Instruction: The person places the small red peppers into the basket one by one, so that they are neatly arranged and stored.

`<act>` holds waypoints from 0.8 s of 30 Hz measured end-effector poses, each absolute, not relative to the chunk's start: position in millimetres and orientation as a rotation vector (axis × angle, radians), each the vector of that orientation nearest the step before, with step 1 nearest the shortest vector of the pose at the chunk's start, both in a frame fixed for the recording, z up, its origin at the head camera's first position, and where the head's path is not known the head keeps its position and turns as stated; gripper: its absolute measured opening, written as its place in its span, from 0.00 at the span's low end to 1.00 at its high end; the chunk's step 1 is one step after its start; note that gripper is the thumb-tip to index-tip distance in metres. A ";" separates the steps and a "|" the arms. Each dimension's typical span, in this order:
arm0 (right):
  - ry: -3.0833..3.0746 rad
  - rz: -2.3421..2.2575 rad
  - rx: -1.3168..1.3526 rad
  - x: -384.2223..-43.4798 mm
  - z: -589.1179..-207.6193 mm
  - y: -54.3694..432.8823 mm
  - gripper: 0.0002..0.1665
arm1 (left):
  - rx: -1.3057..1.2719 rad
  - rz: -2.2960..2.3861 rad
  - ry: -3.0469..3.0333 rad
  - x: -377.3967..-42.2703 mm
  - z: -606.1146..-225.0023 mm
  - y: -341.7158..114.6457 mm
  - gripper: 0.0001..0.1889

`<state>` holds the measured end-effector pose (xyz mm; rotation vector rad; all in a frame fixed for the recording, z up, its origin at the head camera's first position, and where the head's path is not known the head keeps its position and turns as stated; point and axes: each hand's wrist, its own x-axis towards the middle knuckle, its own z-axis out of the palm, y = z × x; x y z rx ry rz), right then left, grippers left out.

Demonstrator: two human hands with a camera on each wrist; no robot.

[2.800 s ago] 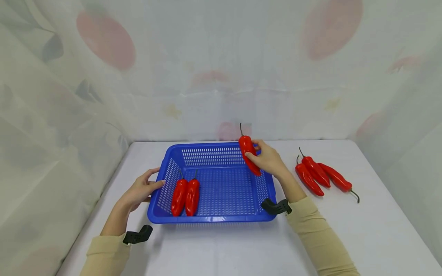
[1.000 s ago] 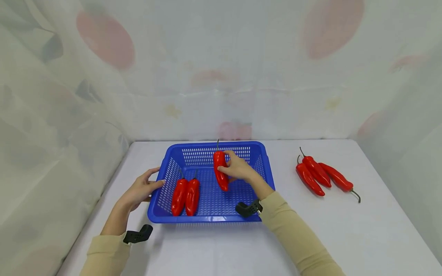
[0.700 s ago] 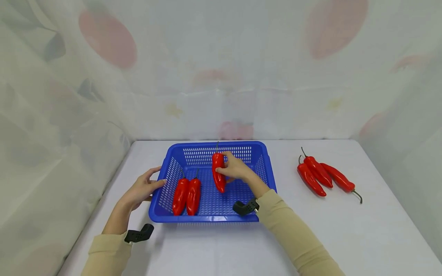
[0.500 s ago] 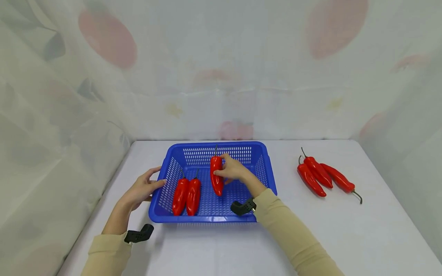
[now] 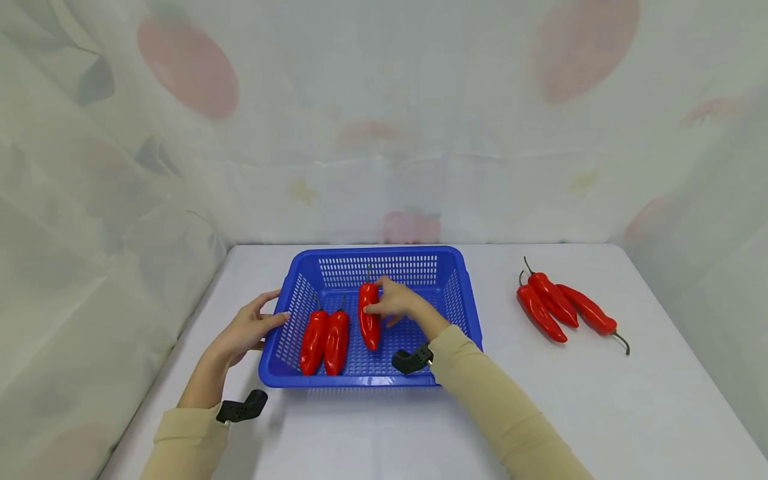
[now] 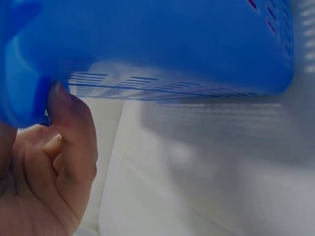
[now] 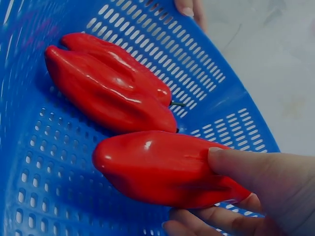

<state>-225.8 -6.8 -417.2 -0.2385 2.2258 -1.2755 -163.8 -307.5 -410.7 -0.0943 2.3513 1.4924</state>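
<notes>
We see a red pepper (image 5: 368, 327) inside the blue basket (image 5: 369, 382), left of its middle, pinched in the grip of the right hand (image 5: 397, 300): the thumb lies along the upper side and fingers pass beneath. The pepper is long, glossy and evenly red, broad at the shoulders, with lengthwise creases, bright highlights and a blunt, rounded tip. Its thin dark stem points to the far side, its tip to the near side. We cannot tell whether it touches the basket floor.

The left hand (image 5: 243, 330) has its grip clamped on the basket's left rim, thumb above and fingers curled below. The basket is a rectangular plastic one with slotted walls and a perforated floor.

Just left of the held pepper, two similar peppers (image 5: 337, 343) lie side by side in the basket, touching, stems to the far side. On the white bench (image 5: 630, 413), well to the right, we find three more peppers (image 5: 553, 300) bunched together; the rightmost points its stem to the near right.

The right sleeve (image 5: 498, 407) crosses the basket's near right corner and hides part of it, and a black wrist mount (image 5: 412, 361) covers some of the floor. Behind the bench hangs a pale printed cloth (image 5: 444, 133).
</notes>
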 end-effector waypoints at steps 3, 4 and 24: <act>2.205 -1.272 -0.241 -225.1 -418.8 -9.7 0.38 | -0.094 1.499 2.347 -163.8 -410.9 -307.0 0.38; 2.200 -1.270 -0.239 -225.1 -419.6 -10.6 0.37 | -0.092 1.500 2.345 -163.9 -411.0 -306.8 0.38; 2.176 -1.141 -0.236 -224.3 -431.5 -22.8 0.38 | -0.104 1.506 2.337 -163.7 -410.3 -307.2 0.38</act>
